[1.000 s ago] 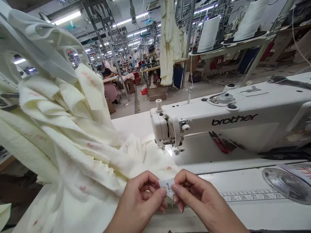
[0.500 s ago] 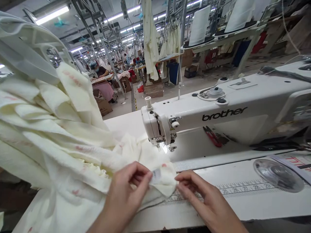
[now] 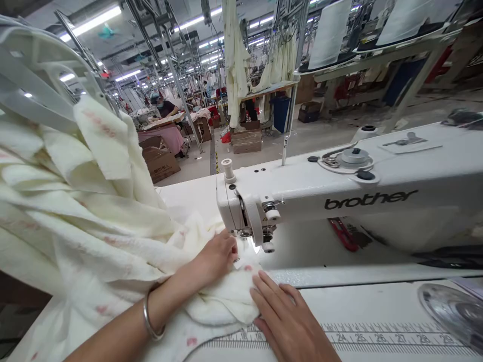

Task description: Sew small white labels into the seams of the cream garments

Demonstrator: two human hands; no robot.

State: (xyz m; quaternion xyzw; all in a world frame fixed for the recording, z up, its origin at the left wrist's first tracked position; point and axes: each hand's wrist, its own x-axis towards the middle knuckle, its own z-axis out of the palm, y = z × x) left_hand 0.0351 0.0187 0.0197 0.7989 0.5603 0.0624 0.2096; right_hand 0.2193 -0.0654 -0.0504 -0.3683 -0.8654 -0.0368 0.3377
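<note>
Cream fabric (image 3: 226, 296) at the presser foot (image 3: 267, 246) of a Brother sewing machine (image 3: 339, 196), on the worktop (image 3: 377, 311).

Left hand (image 3: 217, 256), nearer the needle, is pinching the fabric edge just left of the foot; right hand (image 3: 287, 317) is pressing flat, fingers (image 3: 264, 291) spread, nearer the body.

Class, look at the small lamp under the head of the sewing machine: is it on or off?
On. A bright white glow shows beside the needle area of the sewing machine, lighting the cream fabric below.
</note>
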